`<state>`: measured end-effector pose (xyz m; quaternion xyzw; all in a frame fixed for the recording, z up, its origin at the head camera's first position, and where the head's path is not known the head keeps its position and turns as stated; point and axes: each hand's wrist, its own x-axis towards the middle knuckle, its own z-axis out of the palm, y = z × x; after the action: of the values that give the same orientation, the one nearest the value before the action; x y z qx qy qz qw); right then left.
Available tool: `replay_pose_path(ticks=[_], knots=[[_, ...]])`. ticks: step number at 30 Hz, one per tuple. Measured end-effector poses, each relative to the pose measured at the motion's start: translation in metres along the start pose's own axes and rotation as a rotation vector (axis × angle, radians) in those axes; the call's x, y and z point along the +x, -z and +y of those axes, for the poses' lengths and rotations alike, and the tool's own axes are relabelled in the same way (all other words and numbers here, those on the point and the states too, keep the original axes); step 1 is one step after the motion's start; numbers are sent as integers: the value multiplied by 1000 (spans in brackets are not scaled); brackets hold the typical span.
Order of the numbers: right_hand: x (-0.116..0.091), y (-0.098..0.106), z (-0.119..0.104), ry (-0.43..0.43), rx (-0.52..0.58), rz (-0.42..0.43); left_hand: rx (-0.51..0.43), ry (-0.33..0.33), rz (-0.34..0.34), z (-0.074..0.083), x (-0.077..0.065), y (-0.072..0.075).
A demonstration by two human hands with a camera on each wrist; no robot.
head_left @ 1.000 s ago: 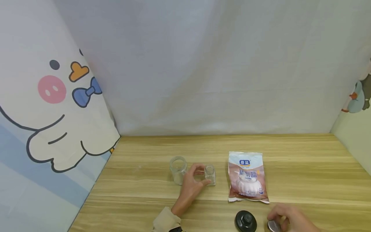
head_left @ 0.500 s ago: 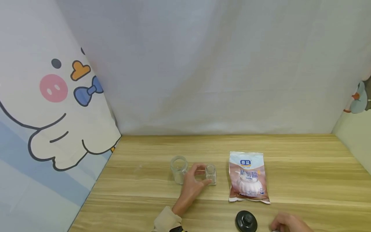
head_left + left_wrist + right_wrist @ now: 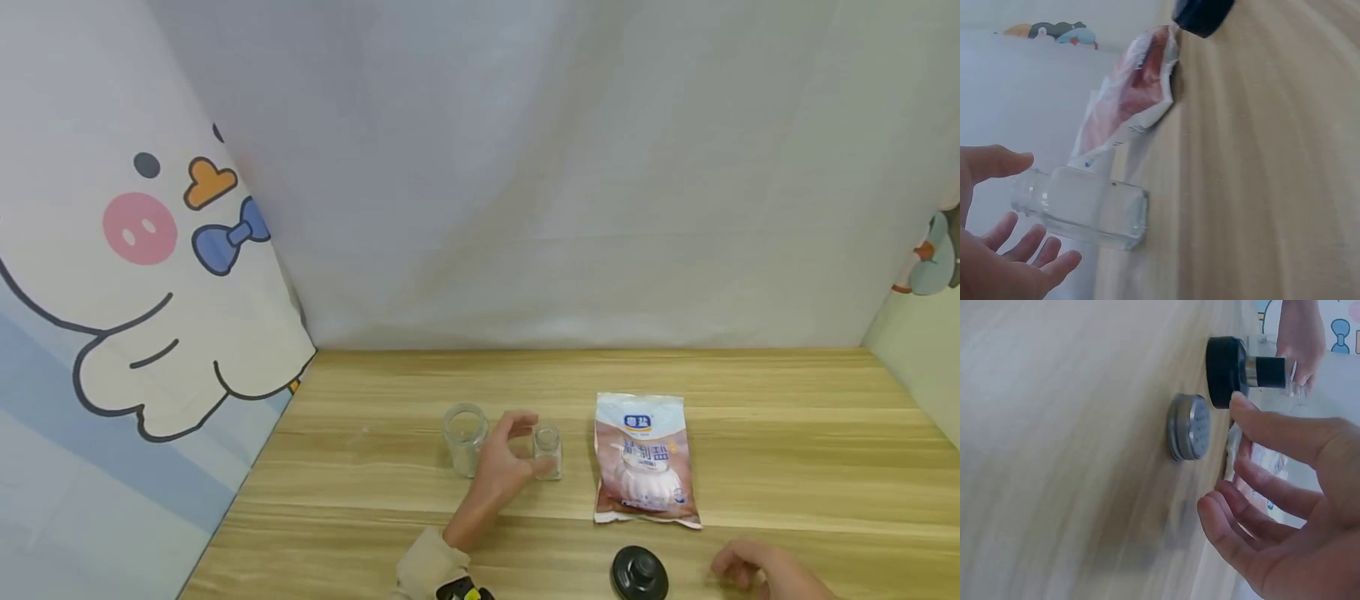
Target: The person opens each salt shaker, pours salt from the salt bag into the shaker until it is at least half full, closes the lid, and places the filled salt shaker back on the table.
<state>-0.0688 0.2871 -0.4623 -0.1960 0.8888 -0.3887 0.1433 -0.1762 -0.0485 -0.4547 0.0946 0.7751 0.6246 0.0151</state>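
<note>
A small clear glass bottle (image 3: 547, 457), without a cap, stands upright on the table. My left hand (image 3: 498, 471) is around it with fingers spread; the left wrist view shows gaps between most fingers and the glass (image 3: 1091, 206), the thumb close to the neck. In the right wrist view a silver shaker lid (image 3: 1188, 428), its top full of holes, lies on the table. My right hand (image 3: 1297, 494) hovers beside that lid, fingers loosely bent and holding nothing. The head view shows my right hand (image 3: 765, 567) at the lower edge, with the shaker lid out of sight.
A larger open glass jar (image 3: 465, 440) stands just left of my left hand. The bag of salt (image 3: 647, 458) lies flat to the right of the bottle. A black knobbed lid (image 3: 640, 573) rests near the front edge. A fabric backdrop (image 3: 570, 208) hangs behind the table.
My right hand has let go of the shaker lid after setting it down low, out of the head view. My left hand has loosened and its fingers have spread from the bottle.
</note>
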Motion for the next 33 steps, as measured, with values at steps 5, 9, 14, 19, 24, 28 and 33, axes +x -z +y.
replay_pose_path(ticks=[5,9,14,19,24,28,33], knots=[[-1,10,-11,-75,-77,160,-23,-45,-19,14,7,3],[3,16,-21,-147,-95,282,-26,-72,-26,21,13,3],[11,20,-27,-133,-92,355,-22,-71,-31,31,21,-1],[21,22,-32,-141,-91,367,-38,-85,-37,39,30,-8],[34,24,-33,-154,-99,339,-44,-74,-42,47,41,-20],[45,27,-33,-158,-60,282,-38,-41,-42,53,48,-29],[54,27,-35,-160,-12,248,35,-11,-41,55,56,-39]])
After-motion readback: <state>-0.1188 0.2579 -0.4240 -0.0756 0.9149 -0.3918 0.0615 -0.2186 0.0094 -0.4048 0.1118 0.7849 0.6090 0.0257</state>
